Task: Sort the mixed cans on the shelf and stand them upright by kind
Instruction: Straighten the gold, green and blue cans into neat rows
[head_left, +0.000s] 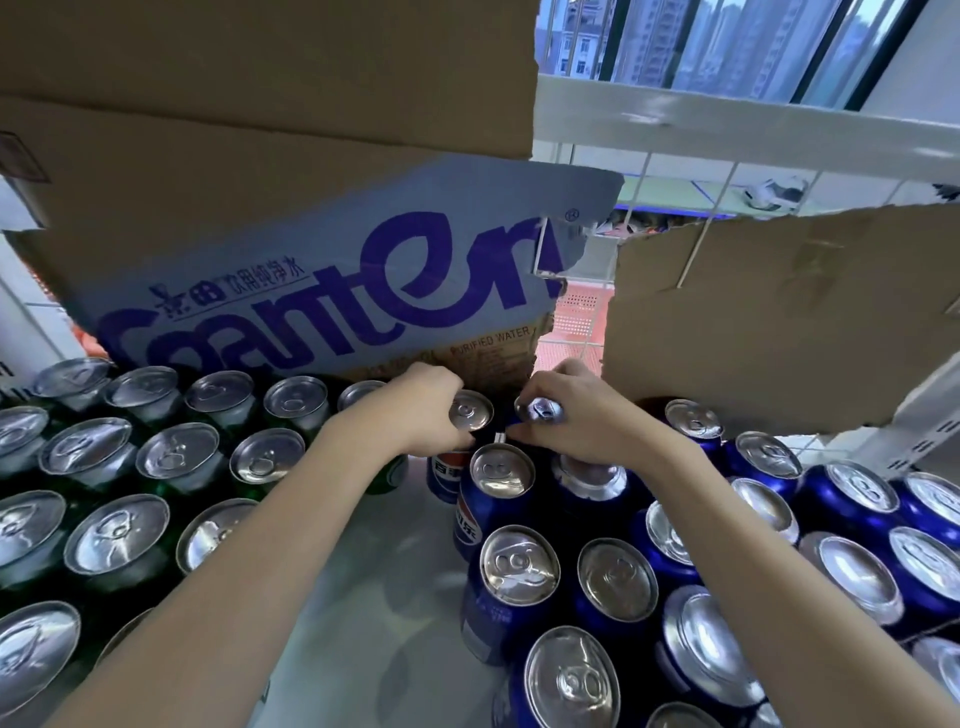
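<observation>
Looking down on a white shelf (363, 597) packed with cans, all standing upright. Green cans (119, 545) massed across the left half of the frame, silver tops up, in rows running from the lower left corner back to the cardboard. Blue cans (519, 571) crowding the right half, from the lower middle out to the right edge, with a bare strip of shelf between the two groups. Up at the centre, both arms reaching in from the bottom corners and meeting just below the torn box. Left hand (415, 410) curled round a blue can (470, 410) at the back of the gap, fingers wrapped on its far side, thumb down near the label, silver lid showing just right of the knuckles. Right hand (576, 415) clamped over a second can (543, 410) just beside it, fingers hooked over the top, that lid tilted toward the lens; its body hidden, so colour hard to call. Fingertips of both hands nearly touching between the two lids. Directly in front, another blue can (501, 488) with a red, white and blue logo, upright. Behind it all, a torn cardboard box (322, 280) with big purple lettering filling the upper left, a plain brown cardboard sheet (779, 312) at the right, and a window (727, 47) with buildings in the upper right.
</observation>
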